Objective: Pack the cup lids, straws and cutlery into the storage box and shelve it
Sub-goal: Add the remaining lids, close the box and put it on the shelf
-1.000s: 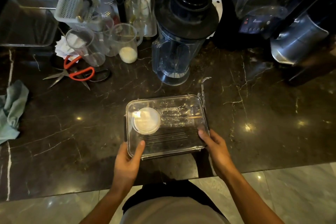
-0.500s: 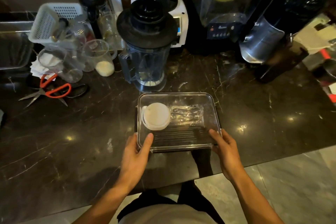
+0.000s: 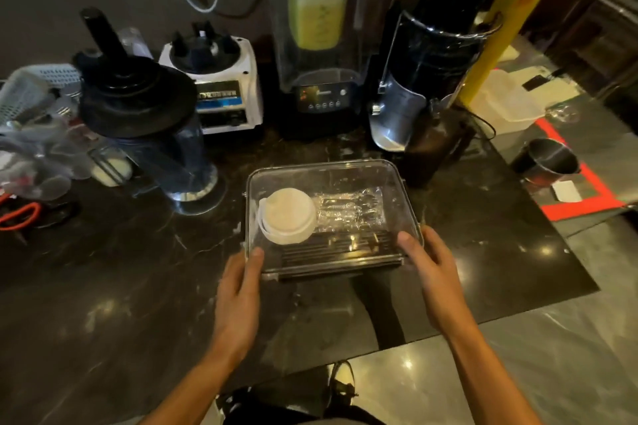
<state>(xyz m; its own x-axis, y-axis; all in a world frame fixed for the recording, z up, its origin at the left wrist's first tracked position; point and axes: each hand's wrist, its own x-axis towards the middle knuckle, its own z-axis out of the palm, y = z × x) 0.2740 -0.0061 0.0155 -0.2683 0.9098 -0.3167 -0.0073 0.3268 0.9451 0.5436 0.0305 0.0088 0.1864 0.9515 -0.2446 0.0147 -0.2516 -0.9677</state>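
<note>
— At the front edge of the bench [image 3: 138,286], what have you got?

— I see the clear storage box [image 3: 397,183] with its lid on, near that front edge and toward the bench's right corner. My left hand [image 3: 238,297] grips its near left corner, thumb lying on top of the lid, fingers hidden down the side. My right hand [image 3: 435,272] grips the near right corner the same way, thumb on top.

— Is the box lifted?

— I cannot tell; its front side shows dark under the lid, so it may be tilted or just off the surface.

— And inside?

— White cup lids [image 3: 287,216] sit at the left end, wrapped cutlery [image 3: 352,209] just beside them to the right, black straws [image 3: 331,247] along the near wall.

— Behind it?

— A blender jug [image 3: 152,134] toward the back left, a white blender base [image 3: 221,90] at the back edge, a juicer [image 3: 428,79] toward the back right.
</note>
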